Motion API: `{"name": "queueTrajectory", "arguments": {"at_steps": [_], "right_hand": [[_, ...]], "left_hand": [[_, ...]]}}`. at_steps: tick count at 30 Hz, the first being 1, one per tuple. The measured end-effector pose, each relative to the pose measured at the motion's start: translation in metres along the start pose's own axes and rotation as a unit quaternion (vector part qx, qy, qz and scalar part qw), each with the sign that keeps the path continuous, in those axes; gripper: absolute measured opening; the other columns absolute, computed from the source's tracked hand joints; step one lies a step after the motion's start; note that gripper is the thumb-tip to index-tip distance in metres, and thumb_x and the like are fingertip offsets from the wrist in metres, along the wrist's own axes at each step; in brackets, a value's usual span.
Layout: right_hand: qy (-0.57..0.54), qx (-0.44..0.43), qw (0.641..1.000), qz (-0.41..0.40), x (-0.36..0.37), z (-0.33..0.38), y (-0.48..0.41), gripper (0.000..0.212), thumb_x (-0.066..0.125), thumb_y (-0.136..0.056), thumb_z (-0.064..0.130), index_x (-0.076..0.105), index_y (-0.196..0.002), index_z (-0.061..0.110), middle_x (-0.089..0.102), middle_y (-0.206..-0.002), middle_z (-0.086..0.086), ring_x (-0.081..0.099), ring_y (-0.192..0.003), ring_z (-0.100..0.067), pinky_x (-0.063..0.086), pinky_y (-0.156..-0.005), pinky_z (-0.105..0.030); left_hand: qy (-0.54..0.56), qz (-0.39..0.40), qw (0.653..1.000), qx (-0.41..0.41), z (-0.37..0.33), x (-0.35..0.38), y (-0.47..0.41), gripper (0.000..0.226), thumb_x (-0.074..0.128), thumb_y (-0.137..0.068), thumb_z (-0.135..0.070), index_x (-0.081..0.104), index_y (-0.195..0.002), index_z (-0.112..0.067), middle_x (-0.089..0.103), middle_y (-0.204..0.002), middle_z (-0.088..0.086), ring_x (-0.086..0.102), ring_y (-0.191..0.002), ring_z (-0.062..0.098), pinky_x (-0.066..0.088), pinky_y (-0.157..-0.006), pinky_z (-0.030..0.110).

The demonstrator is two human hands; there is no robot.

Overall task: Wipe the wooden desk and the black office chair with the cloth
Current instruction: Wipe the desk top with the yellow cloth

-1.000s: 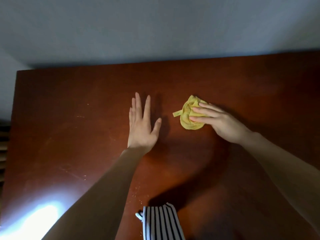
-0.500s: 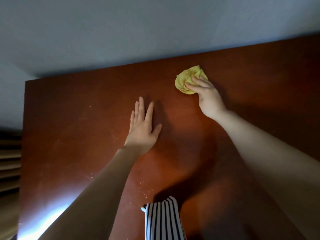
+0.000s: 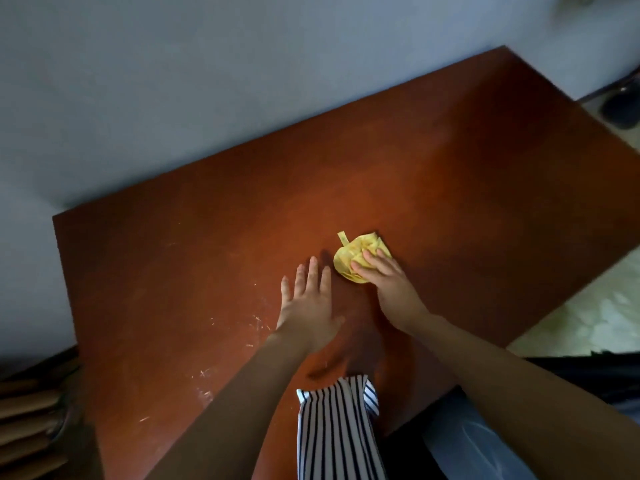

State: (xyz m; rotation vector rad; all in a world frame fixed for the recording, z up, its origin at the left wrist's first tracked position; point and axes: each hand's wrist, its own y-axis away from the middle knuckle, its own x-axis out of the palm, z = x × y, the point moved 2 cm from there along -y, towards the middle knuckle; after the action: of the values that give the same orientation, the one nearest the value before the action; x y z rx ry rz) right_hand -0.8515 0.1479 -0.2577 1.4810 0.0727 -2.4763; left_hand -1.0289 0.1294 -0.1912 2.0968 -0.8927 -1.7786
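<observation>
Our hands both lie flat: left hand (image 3: pixel 308 299) spread on the tabletop (image 3: pixel 173 289) holding nothing, right hand (image 3: pixel 388 289) pressing straight fingers onto the crumpled yellow cloth (image 3: pixel 351 259) near the tabletop's middle. Soft and light, it likely bunches, so we'd press its centre.

The cloth (image 3: pixel 350 257) lies on the desk (image 3: pixel 166 289) under the right hand (image 3: pixel 391 289). The left hand (image 3: pixel 308 306) rests on the desk just left of it.
</observation>
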Motion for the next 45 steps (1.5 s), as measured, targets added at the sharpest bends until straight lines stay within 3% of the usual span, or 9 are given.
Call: {"name": "queueTrajectory", "arguments": {"at_steps": [3,8,12,15,20,27,32,38,45], "right_hand": [[-0.01,0.028,0.999,-0.024,0.015,0.014,0.04,0.065,0.011,-0.085,0.012,0.048,-0.137,0.019,0.036,-0.149,-0.01,0.022,-0.143,-0.029,0.012,-0.115,-0.033],[-0.046,0.085,0.993,-0.063,0.038,0.033,0.092,0.055,0.032,-0.089,0.003,0.052,-0.135,0.026,0.037,-0.15,-0.001,0.022,-0.143,-0.022,0.028,-0.11,-0.058],[-0.063,0.039,0.987,-0.145,0.052,0.046,0.134,0.046,0.046,-0.083,0.0,0.067,-0.118,0.021,0.058,-0.131,-0.011,0.042,-0.131,-0.026,0.034,-0.109,-0.043],[-0.083,-0.008,0.989,-0.119,0.045,0.037,0.165,0.041,0.042,-0.086,0.01,0.062,-0.12,0.022,0.058,-0.13,-0.012,0.038,-0.129,-0.022,0.021,-0.109,-0.03],[-0.045,0.01,0.996,-0.08,0.014,-0.011,0.185,0.059,0.029,-0.076,0.009,0.064,-0.123,0.017,0.051,-0.138,-0.007,0.039,-0.132,-0.024,0.027,-0.11,-0.045],[-0.047,0.109,0.989,-0.09,-0.044,-0.099,0.135,0.055,0.029,-0.084,-0.008,0.063,-0.123,0.01,0.05,-0.138,-0.016,0.036,-0.134,-0.037,0.031,-0.107,-0.06],[-0.067,0.151,0.981,-0.099,-0.082,-0.136,0.076,0.054,0.034,-0.087,-0.02,0.064,-0.121,0.009,0.049,-0.139,-0.016,0.034,-0.137,-0.031,0.022,-0.113,-0.029],[-0.032,0.153,0.983,-0.093,-0.107,-0.143,0.006,0.054,0.037,-0.085,-0.021,0.065,-0.12,0.009,0.051,-0.138,-0.013,0.042,-0.132,-0.027,0.028,-0.109,-0.025],[-0.021,0.221,0.97,-0.098,-0.098,-0.106,-0.057,0.053,0.042,-0.089,-0.011,0.06,-0.128,0.02,0.042,-0.146,0.0,0.04,-0.133,-0.025,0.039,-0.104,-0.044]], "left_hand": [[-0.017,0.013,1.0,0.023,-0.001,0.014,0.024,0.089,0.045,-0.094,-0.049,-0.012,-0.151,-0.012,-0.023,-0.157,0.009,-0.016,-0.146,0.029,-0.006,-0.115,0.052],[-0.055,0.03,0.997,0.033,-0.001,0.032,0.049,0.091,0.047,-0.093,-0.051,-0.011,-0.151,-0.012,-0.022,-0.157,0.01,-0.018,-0.145,0.029,-0.008,-0.114,0.054],[-0.068,0.024,0.997,0.04,-0.007,0.04,0.061,0.097,0.053,-0.09,-0.051,-0.011,-0.151,-0.012,-0.025,-0.156,0.011,-0.017,-0.145,0.028,-0.006,-0.115,0.052],[-0.089,0.029,0.994,0.048,-0.012,0.045,0.064,0.102,0.055,-0.088,-0.055,-0.012,-0.151,-0.011,-0.026,-0.155,0.012,-0.016,-0.146,0.029,-0.005,-0.115,0.052],[-0.1,0.028,0.994,0.042,-0.017,0.05,0.057,0.108,0.057,-0.085,-0.059,-0.015,-0.15,-0.012,-0.03,-0.154,0.013,-0.021,-0.144,0.03,-0.006,-0.115,0.051],[-0.094,0.031,0.995,0.002,-0.026,0.049,0.036,0.132,0.056,-0.068,-0.078,-0.029,-0.144,-0.011,-0.044,-0.141,0.013,-0.032,-0.138,0.034,-0.009,-0.111,0.057],[-0.144,0.045,0.988,-0.022,-0.018,0.048,0.027,0.139,0.055,-0.06,-0.085,-0.034,-0.141,-0.017,-0.037,-0.15,0.012,-0.032,-0.137,0.035,-0.012,-0.109,0.06],[-0.193,0.046,0.979,-0.037,-0.017,0.051,0.027,0.134,0.057,-0.062,-0.082,-0.036,-0.137,-0.022,-0.034,-0.152,0.012,-0.031,-0.138,0.036,-0.012,-0.109,0.062],[-0.171,0.015,0.984,-0.038,-0.018,0.052,0.032,0.133,0.056,-0.064,-0.081,-0.036,-0.139,-0.023,-0.044,-0.14,0.008,-0.04,-0.129,0.033,-0.017,-0.105,0.061]]}}
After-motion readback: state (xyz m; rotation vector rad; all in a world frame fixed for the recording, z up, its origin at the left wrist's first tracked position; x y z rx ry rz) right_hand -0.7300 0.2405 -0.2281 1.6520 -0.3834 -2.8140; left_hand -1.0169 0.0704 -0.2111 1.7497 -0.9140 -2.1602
